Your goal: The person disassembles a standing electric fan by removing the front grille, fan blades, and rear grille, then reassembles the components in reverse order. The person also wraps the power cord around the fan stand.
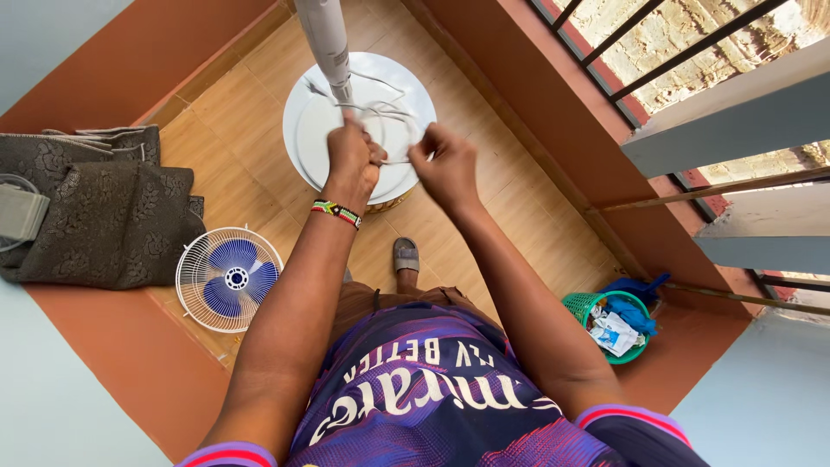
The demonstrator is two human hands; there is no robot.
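Around you: items resting on the tiled floor.
To your left lie a fan head (228,278) with blue blades and dark patterned fabric (104,212); to your right, a green basket (577,304) of rubbish.

A thin white power cord (385,111) is looped loosely above the round white fan base (303,130), which lies on the tiled floor (233,147) with its grey pole (327,43) upright.

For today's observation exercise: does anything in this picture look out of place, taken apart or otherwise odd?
Yes. The fan head, blue blades in a white grille, lies flat on the floor, apart from its round white base. The left hand and right hand hold a loose, tangled white cord above that base.
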